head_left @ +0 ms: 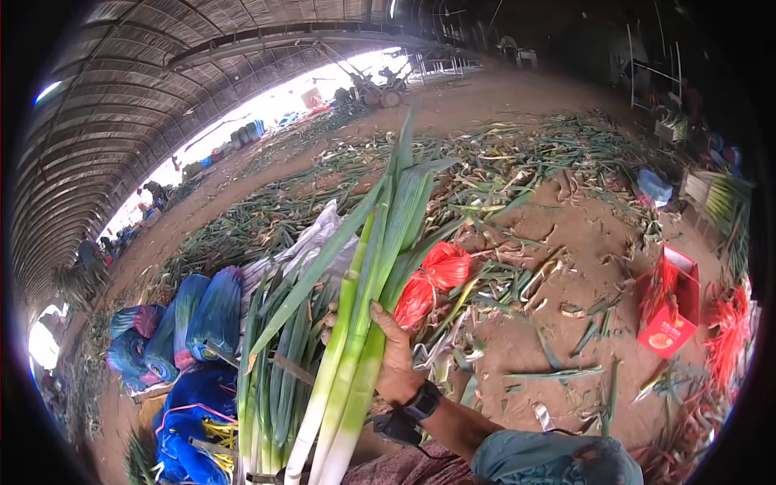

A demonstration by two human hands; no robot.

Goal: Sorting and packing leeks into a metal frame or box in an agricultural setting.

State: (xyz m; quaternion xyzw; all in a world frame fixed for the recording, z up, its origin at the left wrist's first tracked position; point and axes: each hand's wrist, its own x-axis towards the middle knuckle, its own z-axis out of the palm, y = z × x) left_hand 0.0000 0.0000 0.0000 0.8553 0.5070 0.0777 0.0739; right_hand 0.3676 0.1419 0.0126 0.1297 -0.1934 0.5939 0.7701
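Green leeks, slightly tilted, leaves above the right hand, white ends below, hand clasped around them

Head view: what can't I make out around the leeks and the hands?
In the head view:
- Left hand: not visible anywhere.
- Right hand: partly hidden behind the held leeks, so its full hold on them can't be checked.
- Held leeks: their white lower ends are cut off by the lower edge.
- Wheeled machine in the background: too small, with glare behind it, to tell its details.
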